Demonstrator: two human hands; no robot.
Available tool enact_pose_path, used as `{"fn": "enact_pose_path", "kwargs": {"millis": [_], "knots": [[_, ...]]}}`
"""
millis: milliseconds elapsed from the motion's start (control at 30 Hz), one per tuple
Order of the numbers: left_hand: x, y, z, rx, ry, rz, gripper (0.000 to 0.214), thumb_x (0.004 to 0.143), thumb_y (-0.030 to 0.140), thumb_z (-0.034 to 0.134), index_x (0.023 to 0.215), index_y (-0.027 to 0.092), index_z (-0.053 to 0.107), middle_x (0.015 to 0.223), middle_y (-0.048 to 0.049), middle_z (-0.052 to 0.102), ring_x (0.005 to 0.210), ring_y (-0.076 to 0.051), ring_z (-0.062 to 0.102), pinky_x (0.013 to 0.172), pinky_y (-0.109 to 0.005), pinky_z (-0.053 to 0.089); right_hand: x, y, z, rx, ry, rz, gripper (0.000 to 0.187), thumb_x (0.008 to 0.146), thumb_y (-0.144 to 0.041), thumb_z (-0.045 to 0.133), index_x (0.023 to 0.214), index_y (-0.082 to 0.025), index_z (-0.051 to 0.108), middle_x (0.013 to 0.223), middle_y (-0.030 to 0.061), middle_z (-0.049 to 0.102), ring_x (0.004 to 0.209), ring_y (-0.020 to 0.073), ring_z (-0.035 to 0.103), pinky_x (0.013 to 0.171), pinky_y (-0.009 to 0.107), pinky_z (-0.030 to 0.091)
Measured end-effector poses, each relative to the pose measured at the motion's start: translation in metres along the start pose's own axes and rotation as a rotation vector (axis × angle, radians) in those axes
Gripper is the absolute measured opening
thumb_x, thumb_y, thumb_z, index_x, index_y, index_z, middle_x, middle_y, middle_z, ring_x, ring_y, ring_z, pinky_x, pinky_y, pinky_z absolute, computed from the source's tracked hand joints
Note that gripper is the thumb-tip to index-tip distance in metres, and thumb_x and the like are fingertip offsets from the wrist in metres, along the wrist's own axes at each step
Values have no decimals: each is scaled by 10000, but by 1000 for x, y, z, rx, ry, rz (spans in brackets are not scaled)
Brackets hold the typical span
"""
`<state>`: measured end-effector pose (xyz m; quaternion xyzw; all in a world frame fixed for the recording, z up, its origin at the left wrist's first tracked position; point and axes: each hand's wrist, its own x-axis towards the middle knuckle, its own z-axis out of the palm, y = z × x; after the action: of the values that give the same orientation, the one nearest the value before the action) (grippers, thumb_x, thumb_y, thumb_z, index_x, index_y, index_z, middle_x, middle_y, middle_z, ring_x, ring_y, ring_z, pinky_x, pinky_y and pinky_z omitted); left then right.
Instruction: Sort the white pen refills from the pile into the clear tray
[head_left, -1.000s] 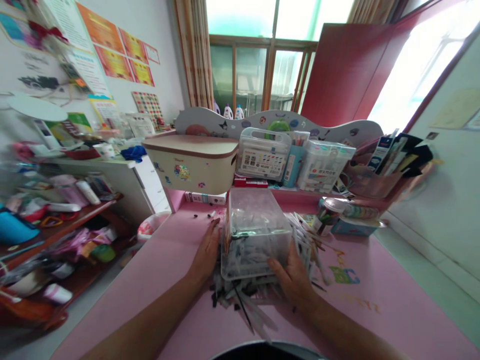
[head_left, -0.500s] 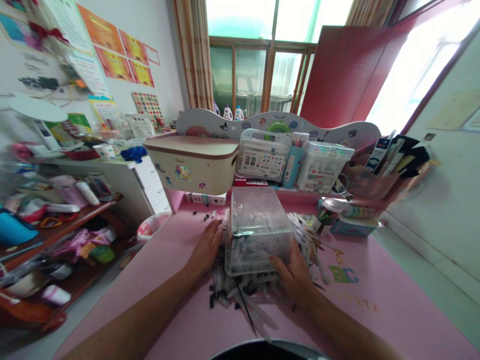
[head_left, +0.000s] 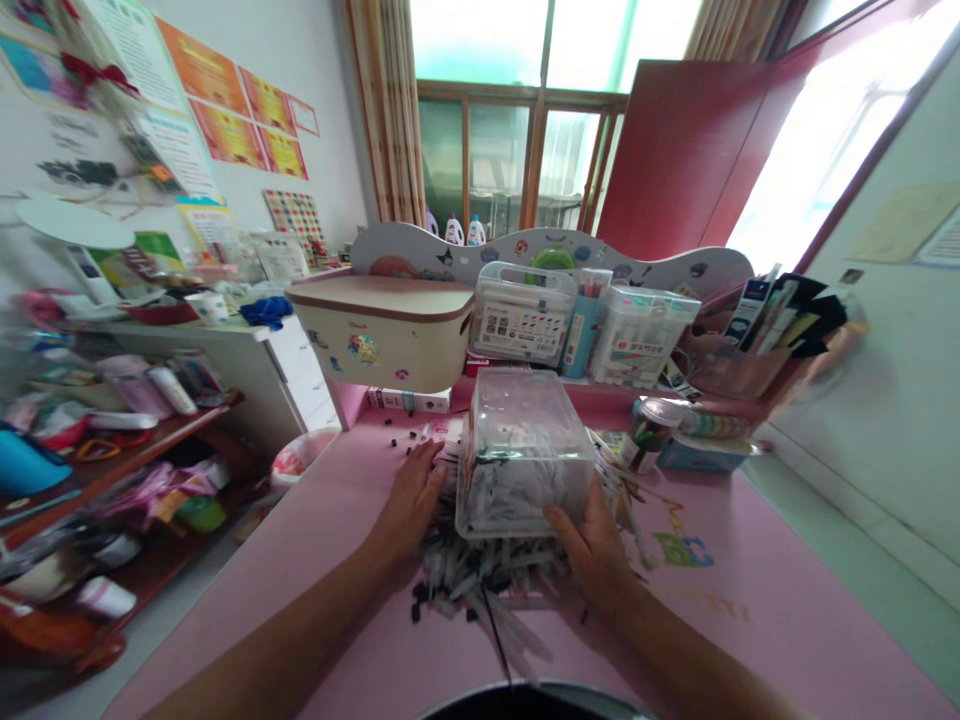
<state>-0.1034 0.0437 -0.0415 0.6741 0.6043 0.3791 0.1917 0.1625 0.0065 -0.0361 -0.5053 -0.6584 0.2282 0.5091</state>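
Note:
A clear plastic box [head_left: 525, 450] is tipped over a heap of thin translucent tubes and small black caps [head_left: 487, 575] on the pink desk [head_left: 337, 610]. My right hand [head_left: 592, 545] grips the box's right side, thumb on the near face and fingers behind it. On the left, my left hand [head_left: 412, 500] rests beside the heap with its fingers stretched out, a little apart from the box. Through the box wall, more of the pale pieces show. A few black caps [head_left: 394, 441] lie loose on the desk further back.
A lidded cream bin [head_left: 382, 335], a marker case [head_left: 521, 320] and another marker box [head_left: 641, 335] stand on the raised shelf. A jar [head_left: 656, 430] sits on the right. At the front edge is a dark round rim [head_left: 532, 700]. Cluttered shelves [head_left: 150, 420] fill the left.
The box has shifted slightly right with my right hand, exposing more of the heap in front of it. My left hand has stayed nearly in place.

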Motion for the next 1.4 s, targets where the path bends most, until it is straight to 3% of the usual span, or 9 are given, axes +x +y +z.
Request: {"fn": "enact_pose_path", "kwargs": {"millis": [100,200,300,367,500,933,1267,1333,1400], "knots": [[-20,5,-10,24,-47,190,859,909,697,293,1564,171,111,1628,-201,160,1500,-364,137,1179,-595,190,1,1,1,-23,5,2,734,888,-406,569,1523,-186,274,1453,144,476,1363,331,431,1137,523,330],[-51,22,-25,166,-34,706,1181,719,825,506,1573,168,24,1642,-212,56,1495,-437,23,1177,-647,73,1,-1,1,-41,12,-12,720,886,-391,571,1519,-197,288,1450,136,484,1350,332,448,1128,524,344],[-75,49,-32,340,-224,1248,580,874,514,593,1403,314,465,1554,-17,412,1487,-253,219,1239,-486,69,2,-4,0,-35,3,-45,702,895,-373,566,1519,-209,290,1445,122,497,1350,315,453,1123,499,359],[-80,66,-30,442,-405,1379,332,945,324,517,1270,323,583,1509,61,477,1438,-181,325,1244,-411,130,1,-5,0,-26,2,-56,691,901,-366,565,1517,-215,291,1444,115,500,1362,306,439,1129,492,352],[-75,78,-12,429,-480,1331,341,964,303,469,1286,274,576,1445,4,550,1386,-200,418,1207,-393,241,0,-1,1,-43,25,-43,682,896,-377,573,1502,-214,307,1438,119,494,1372,313,414,1144,514,313],[-68,69,35,316,-194,1226,96,931,259,564,931,204,643,1039,-43,701,1204,-195,569,1079,-344,383,6,-2,-9,-150,149,-97,593,884,-438,560,1422,-230,422,1316,109,551,1256,326,489,1095,537,357],[-63,61,12,397,-49,1306,152,924,291,580,1027,226,671,1184,-40,688,1269,-209,515,1037,-357,343,9,2,-15,-89,143,-46,508,871,-411,581,1332,-219,491,1152,94,605,1183,318,523,1055,547,382],[-54,42,-6,366,39,1237,311,948,460,491,1107,244,649,1238,-59,661,1293,-237,490,1098,-410,291,8,5,-15,-82,146,-34,485,869,-418,583,1306,-227,499,1147,91,601,1192,321,516,1054,551,381],[-34,15,-31,448,234,838,325,964,432,428,1151,245,615,1226,-97,649,1288,-286,482,1120,-497,251,8,7,-15,-76,143,-31,493,870,-423,586,1316,-238,485,1167,92,591,1217,324,498,1062,554,373]]}}
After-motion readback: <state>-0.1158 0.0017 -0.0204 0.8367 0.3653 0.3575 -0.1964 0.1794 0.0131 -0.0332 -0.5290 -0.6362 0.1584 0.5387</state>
